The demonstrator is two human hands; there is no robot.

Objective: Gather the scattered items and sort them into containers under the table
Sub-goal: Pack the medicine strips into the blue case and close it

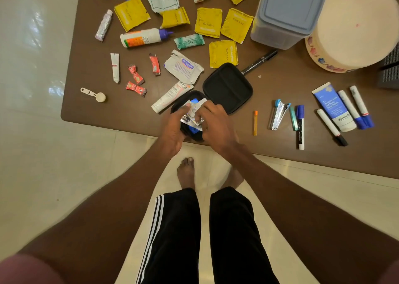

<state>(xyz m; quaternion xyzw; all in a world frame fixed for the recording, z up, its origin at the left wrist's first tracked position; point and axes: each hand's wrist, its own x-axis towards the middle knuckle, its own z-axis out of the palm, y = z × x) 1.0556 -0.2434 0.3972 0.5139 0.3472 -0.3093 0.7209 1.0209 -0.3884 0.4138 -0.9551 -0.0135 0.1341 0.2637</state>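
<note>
You are packing: both your left hand (173,128) and right hand (212,124) pinch foil blister strips (194,116) over the open black zip case (228,88) at 6 o'clock on the table (90,67); next, press them flat inside.

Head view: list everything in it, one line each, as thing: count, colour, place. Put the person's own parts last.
table: one, brown, across the upper frame
tea sachets: six, yellow, upper middle
red sachets: three, left of centre
measuring scoop: one, cream, near left edge
glue bottle: one, white with purple cap, upper left
zip case: one, black, open at the front edge
blister packs: silver, count unclear, over the case
stapler: one, silver and blue, right of the case
lidded box: one, grey, top right
round tub: one, cream, floral, far right
left hand: holds the packs
right hand: pinches the packs
</note>
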